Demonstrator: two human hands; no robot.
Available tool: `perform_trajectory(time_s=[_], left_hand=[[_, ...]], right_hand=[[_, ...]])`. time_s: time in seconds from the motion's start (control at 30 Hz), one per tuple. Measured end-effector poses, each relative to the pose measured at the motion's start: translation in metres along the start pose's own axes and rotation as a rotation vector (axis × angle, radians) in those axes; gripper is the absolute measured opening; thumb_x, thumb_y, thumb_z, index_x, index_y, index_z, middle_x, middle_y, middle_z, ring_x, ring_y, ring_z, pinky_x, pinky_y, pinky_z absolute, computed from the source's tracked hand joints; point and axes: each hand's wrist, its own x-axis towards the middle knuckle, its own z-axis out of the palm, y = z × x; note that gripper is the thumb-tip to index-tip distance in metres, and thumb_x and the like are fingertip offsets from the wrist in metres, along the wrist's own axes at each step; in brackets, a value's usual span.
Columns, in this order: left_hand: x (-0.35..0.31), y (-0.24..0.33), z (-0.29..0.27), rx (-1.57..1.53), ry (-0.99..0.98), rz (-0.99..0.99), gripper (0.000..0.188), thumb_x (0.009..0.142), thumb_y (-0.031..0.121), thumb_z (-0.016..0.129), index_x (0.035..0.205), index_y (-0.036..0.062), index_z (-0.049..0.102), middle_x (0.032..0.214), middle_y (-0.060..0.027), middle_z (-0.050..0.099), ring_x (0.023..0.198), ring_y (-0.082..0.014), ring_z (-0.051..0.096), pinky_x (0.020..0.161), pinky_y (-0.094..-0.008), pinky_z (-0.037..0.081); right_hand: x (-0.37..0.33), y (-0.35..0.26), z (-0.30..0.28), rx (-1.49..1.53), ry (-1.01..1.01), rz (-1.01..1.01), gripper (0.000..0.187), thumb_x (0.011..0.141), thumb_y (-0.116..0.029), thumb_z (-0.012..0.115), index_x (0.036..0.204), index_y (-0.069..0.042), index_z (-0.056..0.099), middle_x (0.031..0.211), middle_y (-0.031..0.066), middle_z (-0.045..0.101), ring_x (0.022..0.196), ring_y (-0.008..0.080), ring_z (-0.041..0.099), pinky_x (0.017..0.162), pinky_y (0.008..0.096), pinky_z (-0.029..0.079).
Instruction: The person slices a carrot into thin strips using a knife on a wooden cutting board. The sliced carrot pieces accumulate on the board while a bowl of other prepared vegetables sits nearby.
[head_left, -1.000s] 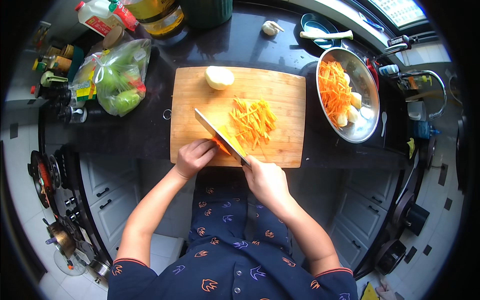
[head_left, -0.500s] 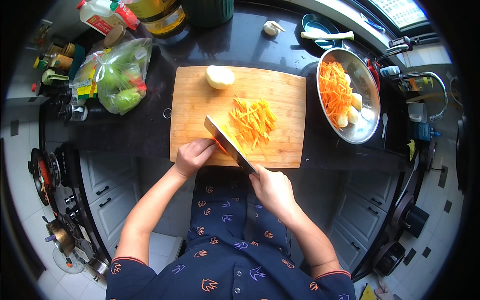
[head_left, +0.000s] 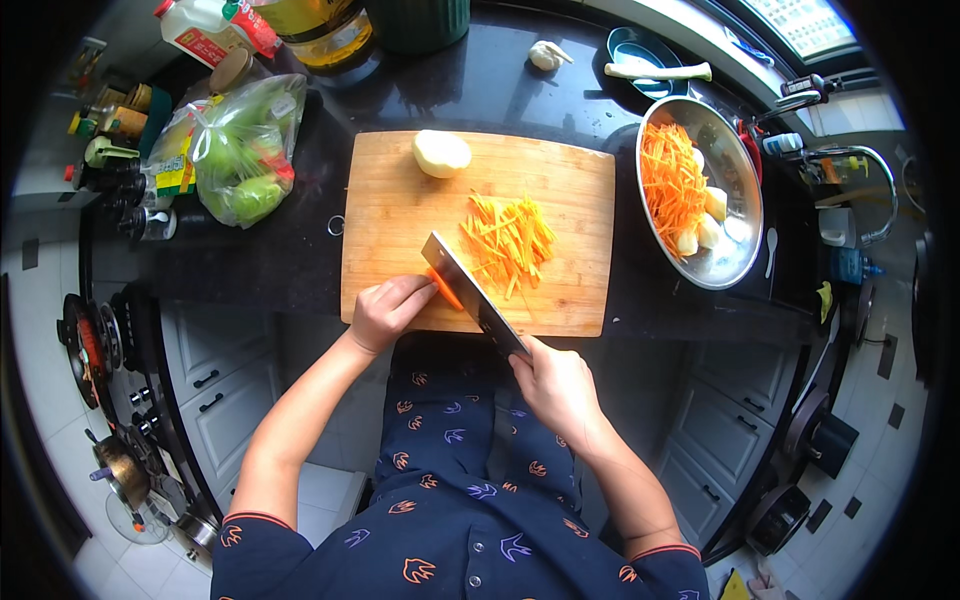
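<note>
Near the front edge of a wooden cutting board, my left hand pinches a piece of carrot, fingertips curled against it. My right hand grips the handle of a kitchen knife, whose wide blade slants up to the left, just right of the carrot. A pile of carrot shreds lies on the board beyond the blade. A peeled potato rests at the board's far edge. The knife handle is mostly hidden inside my right fist.
Right of the board stands a metal bowl with carrot shreds and pale peeled pieces. Behind are a garlic bulb and a dark teal dish with a pale-handled tool across it. A plastic bag of green vegetables lies on the left.
The knife and my right hand have shifted slightly right, away from my left fingertips. More of the carrot piece shows between them. My left hand has hardly moved.
</note>
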Motion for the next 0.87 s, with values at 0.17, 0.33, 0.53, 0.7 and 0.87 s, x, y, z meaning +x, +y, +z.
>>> perform_trajectory(time_s=[0.17, 0.33, 0.53, 0.7, 0.87], left_hand=[[-0.002, 0.0, 0.0, 0.003, -0.009, -0.007, 0.021, 0.077, 0.006, 0.068, 0.097, 0.0064, 0.075, 0.1, -0.0045, 0.073, 0.085, -0.0175, 0.072, 0.067, -0.028, 0.059], [-0.001, -0.001, 0.002, -0.008, 0.004, -0.005, 0.021, 0.078, 0.006, 0.069, 0.097, 0.0066, 0.075, 0.1, -0.0045, 0.073, 0.083, -0.0174, 0.073, 0.067, -0.0277, 0.059], [-0.001, -0.002, 0.003, -0.01, 0.01, -0.008, 0.021, 0.078, 0.006, 0.069, 0.097, 0.0073, 0.076, 0.099, -0.0041, 0.074, 0.083, -0.0171, 0.073, 0.066, -0.0274, 0.059], [-0.003, -0.003, 0.003, -0.005, -0.001, -0.011, 0.023, 0.077, 0.006, 0.069, 0.098, 0.0081, 0.077, 0.099, -0.0039, 0.074, 0.083, -0.0169, 0.073, 0.066, -0.0264, 0.059], [-0.004, -0.003, 0.001, -0.005, -0.019, -0.022, 0.025, 0.077, 0.005, 0.069, 0.1, 0.0079, 0.077, 0.101, -0.004, 0.074, 0.084, -0.0168, 0.073, 0.067, -0.0256, 0.06]], right_hand=[[-0.002, 0.0, -0.002, 0.0, -0.03, 0.023, 0.011, 0.095, -0.017, 0.062, 0.099, -0.007, 0.064, 0.068, 0.022, 0.065, 0.068, 0.0421, 0.068, 0.063, 0.0499, 0.055], [0.001, 0.004, -0.004, 0.01, -0.068, 0.033, 0.012, 0.094, -0.017, 0.063, 0.1, -0.006, 0.065, 0.071, 0.0216, 0.067, 0.07, 0.0413, 0.069, 0.065, 0.0495, 0.057], [0.01, 0.006, -0.014, 0.064, -0.143, 0.074, 0.017, 0.093, -0.015, 0.065, 0.103, -0.001, 0.067, 0.078, 0.0204, 0.071, 0.075, 0.0384, 0.071, 0.071, 0.0438, 0.057], [0.016, 0.011, -0.015, 0.108, -0.176, 0.064, 0.02, 0.093, -0.015, 0.065, 0.105, 0.002, 0.067, 0.082, 0.0215, 0.071, 0.078, 0.0371, 0.072, 0.073, 0.0406, 0.056], [0.024, 0.009, -0.017, 0.109, -0.215, 0.076, 0.02, 0.092, -0.016, 0.066, 0.106, -0.002, 0.068, 0.086, 0.0221, 0.072, 0.084, 0.0396, 0.071, 0.078, 0.044, 0.058]])
